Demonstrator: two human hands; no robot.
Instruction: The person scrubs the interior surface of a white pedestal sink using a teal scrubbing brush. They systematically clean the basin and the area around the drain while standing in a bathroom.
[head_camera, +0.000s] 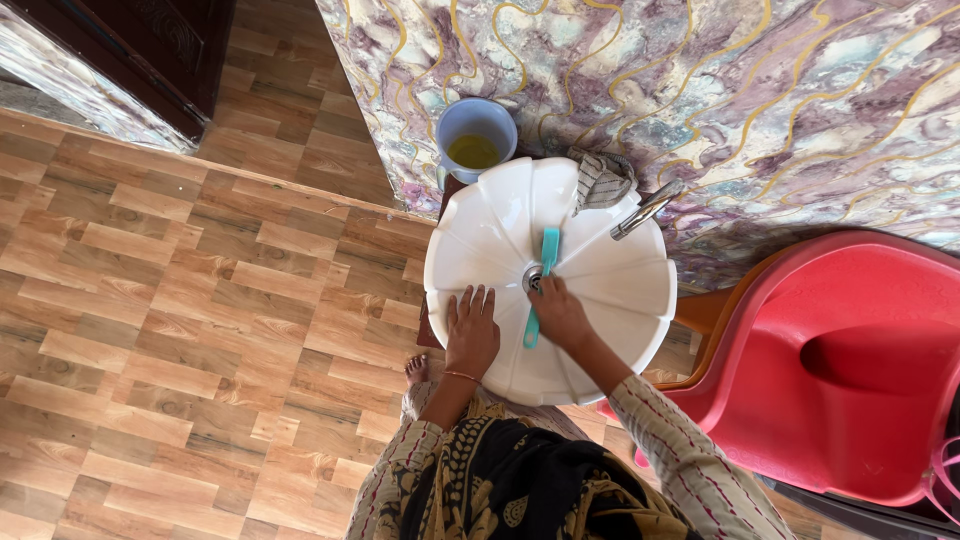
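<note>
Wood-pattern floor (150, 330) at 9 o'clock, marbled wall (760, 90) at 1 o'clock. Blue mug (476, 135) with yellowish liquid sits at the basin's 11 o'clock. Left hand (471, 330) lies open and flat on the white basin (610, 290) rim at 7 o'clock, bracing. Right hand (560, 312) is closed around a teal brush (541, 280), bristle end near the drain (533, 279) at centre. Best done with short strokes around the drain, brace kept firm. Striped cloth (600, 178) and tap (646, 208) at 1 o'clock; red chair (840, 370) at 3 o'clock.
</note>
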